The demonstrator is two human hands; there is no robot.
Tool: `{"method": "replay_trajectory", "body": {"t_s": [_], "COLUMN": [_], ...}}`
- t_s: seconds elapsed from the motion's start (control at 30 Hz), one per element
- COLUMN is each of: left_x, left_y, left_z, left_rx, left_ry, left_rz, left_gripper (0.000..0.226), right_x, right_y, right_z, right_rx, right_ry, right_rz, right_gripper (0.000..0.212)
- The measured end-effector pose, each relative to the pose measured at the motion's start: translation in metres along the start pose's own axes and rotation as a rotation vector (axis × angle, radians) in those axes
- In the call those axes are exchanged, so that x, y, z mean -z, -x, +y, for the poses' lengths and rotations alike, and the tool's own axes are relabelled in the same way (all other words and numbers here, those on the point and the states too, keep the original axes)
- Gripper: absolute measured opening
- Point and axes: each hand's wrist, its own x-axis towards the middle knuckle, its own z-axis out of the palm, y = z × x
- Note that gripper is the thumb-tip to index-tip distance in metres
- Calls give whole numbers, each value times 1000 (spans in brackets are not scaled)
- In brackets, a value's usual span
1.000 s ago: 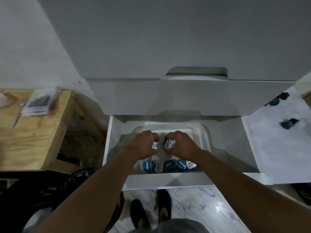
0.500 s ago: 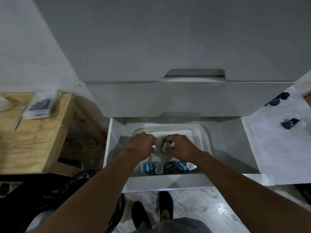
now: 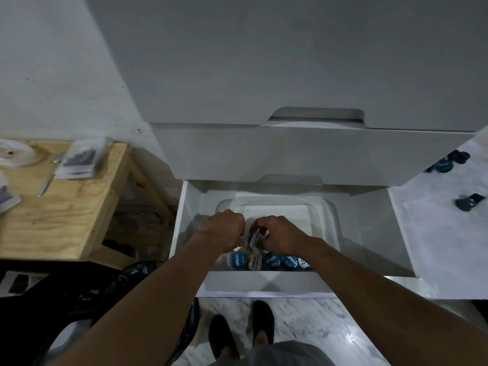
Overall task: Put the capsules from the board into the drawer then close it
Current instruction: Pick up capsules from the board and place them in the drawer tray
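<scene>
The bottom drawer (image 3: 264,282) of a white cabinet stands pulled out, with a clear plastic tub (image 3: 328,223) inside it. Along the tub's near wall lies a row of several capsules (image 3: 272,261) with blue and white lids. Both my hands reach into the tub just above that row. My left hand (image 3: 221,229) is curled around a capsule that shows only as a sliver under its fingers. My right hand (image 3: 280,235) pinches a white-lidded capsule (image 3: 255,239) held on edge. To the right, a marbled white board (image 3: 443,233) carries more dark blue capsules (image 3: 468,202).
Two shut drawers (image 3: 290,151) overhang the open one. A wooden stool (image 3: 66,207) at the left holds plastic bags, a plate and a pen. A black bag lies under my left arm. My feet stand on marble floor (image 3: 303,328) before the drawer.
Both hands have sunk lower into the tub, closer to the row of capsules, each with its capsule held. The camera has tipped slightly.
</scene>
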Motion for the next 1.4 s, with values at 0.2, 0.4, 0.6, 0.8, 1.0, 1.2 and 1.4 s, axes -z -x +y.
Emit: {"method": "replay_trajectory", "body": {"t_s": [0.2,0.4,0.6,0.8,1.0,1.2,1.4], "left_x": [0,-3,10,16,22,29,39], "left_y": [3,8,20,38,61,82,100], "left_z": [2,2,7,19,42,87,151], "left_rx": [-7,-2,45,30,-101,-319,-548], "left_ry": [-14,63,51,-29,-115,-153,-111], "left_rz": [7,23,154,380,602,740,817], "left_gripper": [28,39,36,30,34,35,24], "right_x": [1,1,12,27,34,34,43], "right_y": [3,2,2,28,85,166,241], "right_z": [-1,3,10,13,12,23,49], "right_rx": [17,25,33,18,-57,-80,-164], "right_ry": [35,39,83,224,291,273,259], "right_rz": [-38,-47,48,340,609,810,924], "right_gripper": [41,45,39,41,43,43,49]}}
